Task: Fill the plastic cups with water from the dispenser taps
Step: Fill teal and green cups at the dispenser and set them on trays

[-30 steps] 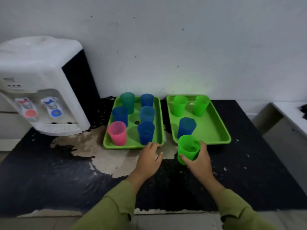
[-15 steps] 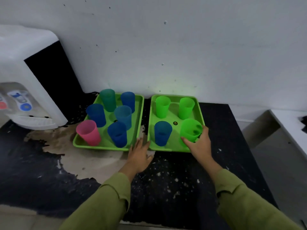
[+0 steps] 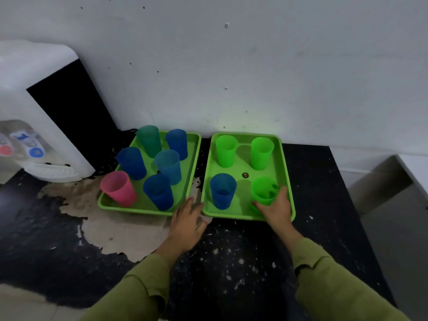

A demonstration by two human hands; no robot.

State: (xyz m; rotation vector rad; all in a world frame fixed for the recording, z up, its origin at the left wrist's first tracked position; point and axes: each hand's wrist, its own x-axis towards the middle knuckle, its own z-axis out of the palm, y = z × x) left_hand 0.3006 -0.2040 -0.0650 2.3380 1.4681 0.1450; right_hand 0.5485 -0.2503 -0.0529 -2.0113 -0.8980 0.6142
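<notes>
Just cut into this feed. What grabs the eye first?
Two green trays sit side by side mid-frame: the left tray carries six cups, including a pink cup, the right tray four. The right hand grips the green cup at that tray's near right corner; the left hand lies open by the trays' near edges. A white dispenser stands far left.

Left tray (image 3: 139,208) beside right tray (image 3: 243,158), dispenser (image 3: 34,72) leftmost.
</notes>
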